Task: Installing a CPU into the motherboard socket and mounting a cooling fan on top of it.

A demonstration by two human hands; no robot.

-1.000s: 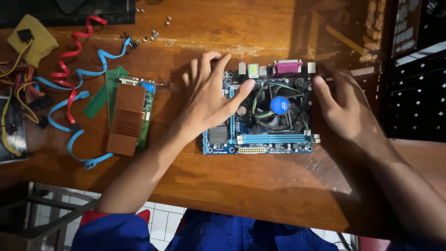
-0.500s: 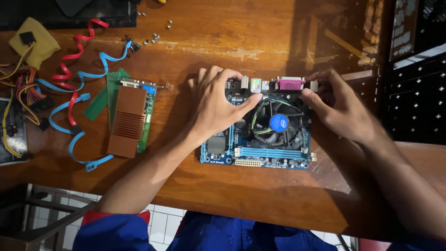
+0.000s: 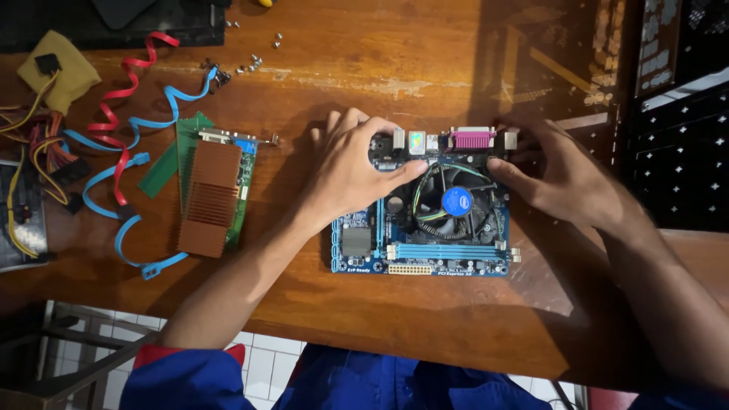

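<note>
Your blue motherboard point(image 3: 425, 254), with its round fan cooler point(image 3: 454, 203), lies near the wooden table's point(image 3: 425, 68) near edge. Your left hand point(image 3: 349, 171) and right hand point(image 3: 566, 182) rest spread on its far corners. Bare wood lies beyond; a graphics card point(image 3: 213, 193) sits left.

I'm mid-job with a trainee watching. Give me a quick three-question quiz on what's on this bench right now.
1. True or false: both the left hand and the right hand touch the blue rectangular motherboard.
2. What lies on the wooden table nearest the left hand's outer side?
A. a green expansion card with a copper-coloured finned heatsink
B. a screwdriver
C. a hard drive
3. Fill in: the round black cooler fan has a ___ centre label.

Key:
1. True; both hands rest on the board's far edge, by the rear ports.
2. A
3. blue
</note>
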